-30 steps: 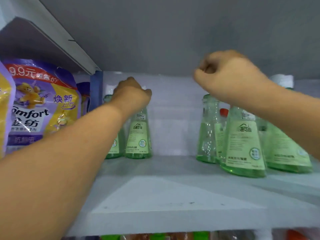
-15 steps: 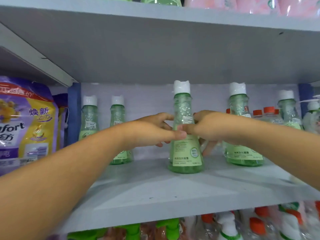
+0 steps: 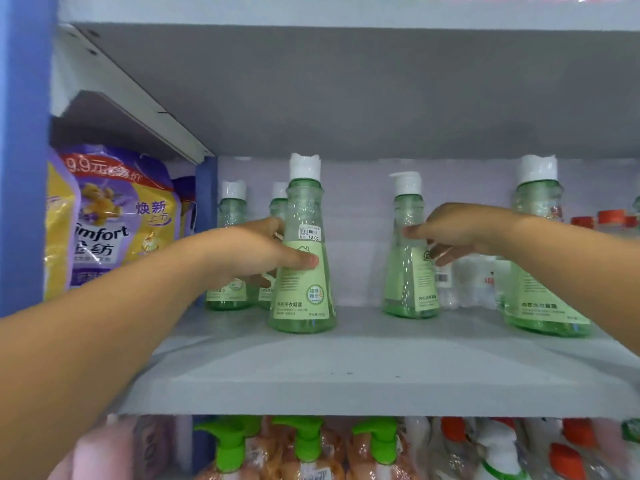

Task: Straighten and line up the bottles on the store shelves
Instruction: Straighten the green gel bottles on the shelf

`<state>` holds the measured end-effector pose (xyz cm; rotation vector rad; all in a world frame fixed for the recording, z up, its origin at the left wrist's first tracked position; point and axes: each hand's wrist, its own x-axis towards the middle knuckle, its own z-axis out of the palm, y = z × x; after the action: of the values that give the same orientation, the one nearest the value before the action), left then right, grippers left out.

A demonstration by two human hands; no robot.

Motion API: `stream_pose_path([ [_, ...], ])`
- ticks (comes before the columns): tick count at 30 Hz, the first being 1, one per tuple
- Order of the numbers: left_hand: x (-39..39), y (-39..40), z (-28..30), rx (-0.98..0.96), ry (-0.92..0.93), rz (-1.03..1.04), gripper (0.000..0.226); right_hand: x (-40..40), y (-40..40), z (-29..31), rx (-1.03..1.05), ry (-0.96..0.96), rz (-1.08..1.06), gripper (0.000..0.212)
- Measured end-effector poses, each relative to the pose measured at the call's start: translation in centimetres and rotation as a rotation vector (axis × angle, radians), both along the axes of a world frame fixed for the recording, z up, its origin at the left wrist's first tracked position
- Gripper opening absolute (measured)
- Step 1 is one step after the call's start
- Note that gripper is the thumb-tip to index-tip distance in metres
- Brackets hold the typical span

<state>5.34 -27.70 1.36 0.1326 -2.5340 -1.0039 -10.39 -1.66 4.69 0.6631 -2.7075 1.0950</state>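
A purple and yellow softener pouch [image 3: 114,216] is standing at the far left, past a blue upright [image 3: 24,154]. Just right of a second blue post, two small green bottles [image 3: 231,251] are sitting at the back of the grey shelf [image 3: 346,368], partly hidden by the left hand [image 3: 256,251]. That hand is gripping a front green bottle [image 3: 304,258], thumb lying across its label and fingers wrapping behind; the bottle is standing upright near the shelf's middle depth, white cap up, a price sticker on its neck. Further right, well apart from it, the right hand [image 3: 457,233] is holding a pump bottle [image 3: 410,258], thumb on the near side and fingers curling behind, its label turned sideways. At the far right a large green bottle [image 3: 540,265] is standing behind the right forearm, with red-capped bottles [image 3: 611,218] behind it. Below, green-pump bottles [image 3: 304,445] are lining the lower shelf.
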Motion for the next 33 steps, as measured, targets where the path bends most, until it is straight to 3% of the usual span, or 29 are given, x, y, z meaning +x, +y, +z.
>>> stream_pose_path([
  [5,2.6,-2.3,0.0,-0.173,-0.062,0.339,0.076,-1.3,-2.1,0.1,0.03,-0.103,0.02,0.045],
  [7,3.4,-2.4,-0.1,-0.209,-0.034,0.397,0.054,-1.2,-2.8,0.2,0.06,-0.097,0.037,0.043],
  [9,3.6,-2.5,0.0,-0.143,-0.019,0.403,0.039,-0.8,-3.9,0.4,0.071,-0.092,0.067,0.042],
  [17,2.8,-3.1,-0.9,0.101,0.107,0.421,0.048,1.9,-11.6,1.1,0.148,-0.078,0.198,0.04],
  [21,2.4,-3.6,-1.5,0.084,0.176,0.455,0.046,1.7,-14.1,0.8,0.214,0.064,0.109,0.051],
  [25,2.4,-3.6,-1.5,0.044,0.182,0.476,0.047,0.2,-14.3,0.2,0.165,0.073,0.089,0.052],
  [29,2.3,-3.6,-1.4,0.043,0.184,0.475,0.045,-1.3,-13.5,-0.3,0.12,-0.026,0.132,0.055],
  [33,2.3,-3.3,-1.4,0.029,0.176,0.469,0.03,-1.8,-13.0,-0.6,0.128,-0.141,0.22,0.048],
])
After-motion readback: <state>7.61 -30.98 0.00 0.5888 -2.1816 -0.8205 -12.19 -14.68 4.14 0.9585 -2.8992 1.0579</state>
